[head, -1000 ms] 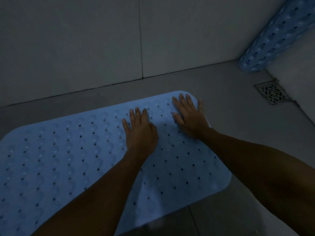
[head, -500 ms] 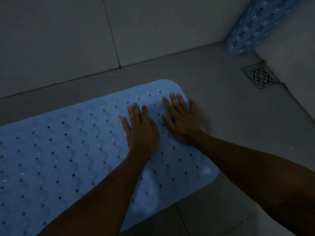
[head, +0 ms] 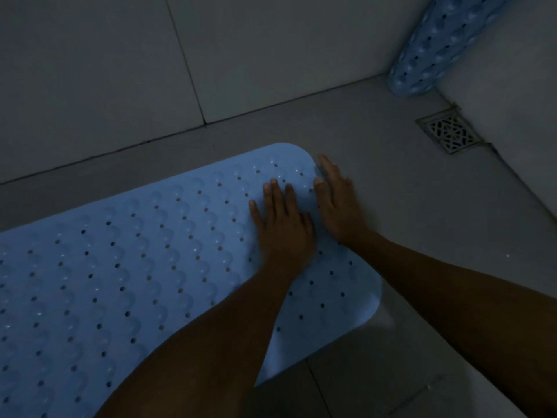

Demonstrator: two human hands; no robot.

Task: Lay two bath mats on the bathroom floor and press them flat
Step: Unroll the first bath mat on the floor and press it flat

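The big light-blue rubber bath mat with holes (head: 135, 267) lies flat on the grey tile floor (head: 376, 182), its long side running away to my left. A second, rolled-up blue mat (head: 437, 46) leans in the far right corner. My left hand (head: 283, 227) presses flat, fingers spread, holding nothing. My right hand (head: 337, 203) lies open on the mat's right end edge, nearer the roll.

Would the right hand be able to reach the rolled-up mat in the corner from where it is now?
Probably yes: bare floor lies between the right hand and the rolled-up mat, with only the flush floor drain off to one side. It may need a lean forward.
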